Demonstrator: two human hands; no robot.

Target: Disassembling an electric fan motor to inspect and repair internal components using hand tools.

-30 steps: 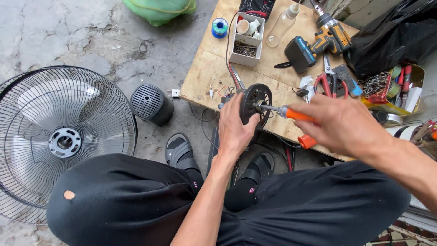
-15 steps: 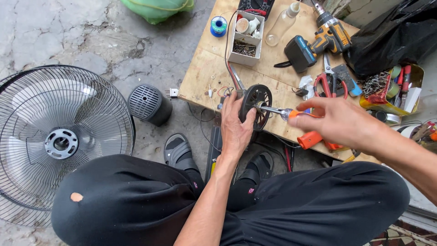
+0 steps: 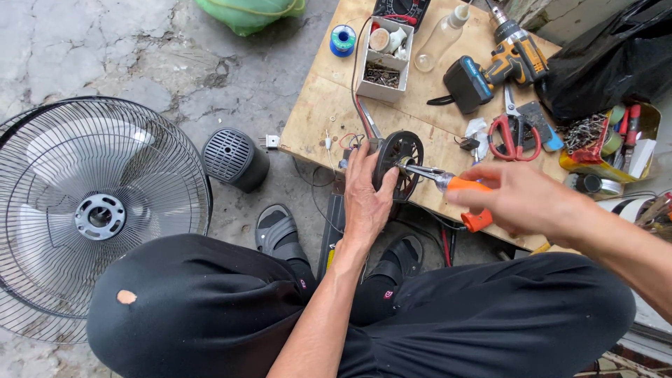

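- Head view looks down on a person who sits at a low plywood table (image 3: pixel 329 105) on cracked concrete ground.
- Left hand (image 3: pixel 364 199) is wrapped around the black round fan motor with open ribs (image 3: pixel 400 162), which stands on its edge at the table's border, at about 12 o'clock from the knees; the fingers are clenched on its rim and back.
- Right hand (image 3: pixel 518 199) is closed on the orange-handled pliers (image 3: pixel 448 183); the metal nose touches the centre of the motor, at 3 o'clock from it.
- I think the nose could slip off the small centre part if the pull is sideways, and then it may hit the left fingers, which lie just beside.
- Motor rests on the edge only, so a strong push could roll it off the table to the sandals below.
- Thin red and white wires (image 3: pixel 343 140) hang at 9 o'clock of the motor; a twist of the body could pull them.
- Around: a round wire fan guard (image 3: pixel 98 210) at 9 o'clock on the ground, a black ribbed motor cover (image 3: pixel 234 159) near it, a white cardboard box of small parts (image 3: pixel 383 59) at 12 o'clock, a yellow and black cordless drill (image 3: pixel 500 61) at 1 o'clock, red-handled scissors (image 3: pixel 514 136) near, at 2 o'clock.
- Nothing stands between the hands and the motor; the scissors lie close to the right hand's way.
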